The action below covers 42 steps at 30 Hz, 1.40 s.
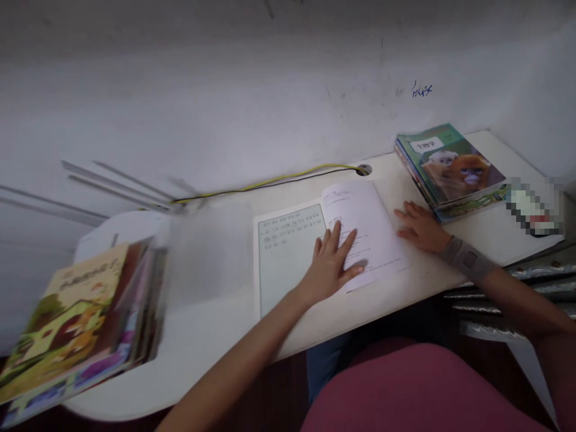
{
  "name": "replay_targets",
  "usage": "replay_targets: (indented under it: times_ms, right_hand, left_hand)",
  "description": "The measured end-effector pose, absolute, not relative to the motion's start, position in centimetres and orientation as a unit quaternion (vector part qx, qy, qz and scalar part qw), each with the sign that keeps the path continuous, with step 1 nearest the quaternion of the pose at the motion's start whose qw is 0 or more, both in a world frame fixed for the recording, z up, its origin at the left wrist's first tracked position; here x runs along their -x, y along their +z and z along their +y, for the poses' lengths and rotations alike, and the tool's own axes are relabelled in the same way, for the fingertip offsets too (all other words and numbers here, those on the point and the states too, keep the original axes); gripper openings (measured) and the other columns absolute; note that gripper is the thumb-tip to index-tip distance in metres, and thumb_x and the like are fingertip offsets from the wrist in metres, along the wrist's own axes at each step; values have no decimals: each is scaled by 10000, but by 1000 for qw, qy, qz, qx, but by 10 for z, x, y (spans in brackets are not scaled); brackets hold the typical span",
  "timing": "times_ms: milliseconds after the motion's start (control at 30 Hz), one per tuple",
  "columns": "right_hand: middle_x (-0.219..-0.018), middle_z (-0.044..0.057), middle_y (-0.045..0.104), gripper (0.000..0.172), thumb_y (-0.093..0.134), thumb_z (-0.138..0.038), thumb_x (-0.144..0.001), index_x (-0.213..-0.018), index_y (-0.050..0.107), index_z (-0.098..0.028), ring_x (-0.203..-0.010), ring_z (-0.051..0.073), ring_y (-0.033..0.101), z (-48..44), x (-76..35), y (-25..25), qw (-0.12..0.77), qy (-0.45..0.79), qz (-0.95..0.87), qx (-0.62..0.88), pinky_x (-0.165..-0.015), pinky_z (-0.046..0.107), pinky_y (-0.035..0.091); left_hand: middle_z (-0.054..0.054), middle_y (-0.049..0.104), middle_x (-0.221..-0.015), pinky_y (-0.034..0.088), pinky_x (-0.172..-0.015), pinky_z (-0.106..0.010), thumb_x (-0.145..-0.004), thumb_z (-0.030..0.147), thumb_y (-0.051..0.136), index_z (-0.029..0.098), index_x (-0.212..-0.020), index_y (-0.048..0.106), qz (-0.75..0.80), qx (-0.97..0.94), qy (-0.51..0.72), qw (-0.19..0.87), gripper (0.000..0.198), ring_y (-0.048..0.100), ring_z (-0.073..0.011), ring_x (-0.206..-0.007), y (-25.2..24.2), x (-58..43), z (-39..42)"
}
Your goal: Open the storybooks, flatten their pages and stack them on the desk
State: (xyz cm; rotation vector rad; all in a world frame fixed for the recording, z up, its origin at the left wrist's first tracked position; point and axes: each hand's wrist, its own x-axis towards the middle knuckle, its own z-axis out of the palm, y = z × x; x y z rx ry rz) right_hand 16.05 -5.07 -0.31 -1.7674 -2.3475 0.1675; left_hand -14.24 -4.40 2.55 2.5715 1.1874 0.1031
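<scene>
An open book (288,270) lies on the white table in front of me, its left page pale green with rows of print and its right page white with small text. My left hand (330,264) rests on the right page near the fold, fingers spread, holding nothing. Just past the right edge of that page, my right hand (420,228) lies with its fingers stretched out, close to the stack of books; a grey band circles its wrist. The print is too small to read.
A stack of books (459,171), monkeys on its top cover, stands at the right. More illustrated books (76,312) are piled at the left. Yellow and black cables (270,182) run along the wall to a table hole (363,170). A blurred-out object (535,210) sits at the right edge.
</scene>
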Motion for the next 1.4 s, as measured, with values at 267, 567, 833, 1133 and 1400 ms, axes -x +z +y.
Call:
replay_targets:
  times_ms: [267, 567, 833, 1133, 1400]
  right_hand:
    - [-1512, 212, 318, 665, 371, -586, -920, -1399, 440, -129, -1413, 336, 257, -51, -154, -3, 85, 46, -797, 596, -1110, 524, 251]
    - [-1507, 211, 330, 712, 369, -626, -901, -1397, 443, -122, -1409, 341, 264, -52, -153, -1, 81, 38, -800, 594, -1116, 508, 247]
    - [-1520, 199, 307, 703, 384, -620, -901, -1408, 430, -135, -1413, 338, 255, -52, -154, -1, 84, 41, -800, 592, -1114, 518, 246]
    - [-1518, 225, 295, 732, 364, -633, -901, -1419, 411, -118, -1416, 349, 241, -52, -154, -2, 69, 33, -806, 587, -1112, 517, 241]
    - [-1537, 211, 257, 762, 359, -663, -885, -1433, 391, -134, -1423, 352, 215, -51, -154, 0, 47, 36, -803, 593, -1114, 515, 235]
  left_hand:
    - [-155, 23, -1592, 195, -1094, -631, -865, 646, 446, 224, -1503, 236, 412, -903, 25, 121, 793, -60, -433, -1423, 16, 124, -39]
    - [-131, 33, -1595, 161, -1114, -618, -857, 684, 406, 219, -1505, 235, 386, -916, 7, 107, 815, -131, -426, -1409, 10, 125, -43]
    - [-122, 31, -1597, 158, -1110, -628, -847, 703, 394, 226, -1502, 247, 390, -914, -7, 112, 823, -120, -434, -1410, 14, 116, -39]
    - [-126, 37, -1596, 152, -1112, -629, -839, 709, 402, 218, -1506, 230, 387, -916, -12, 106, 846, -103, -450, -1406, 12, 109, -37]
    - [-124, 88, -1594, 180, -1094, -651, -842, 711, 389, 226, -1502, 246, 391, -916, 26, 83, 832, -50, -463, -1413, 2, 102, -35]
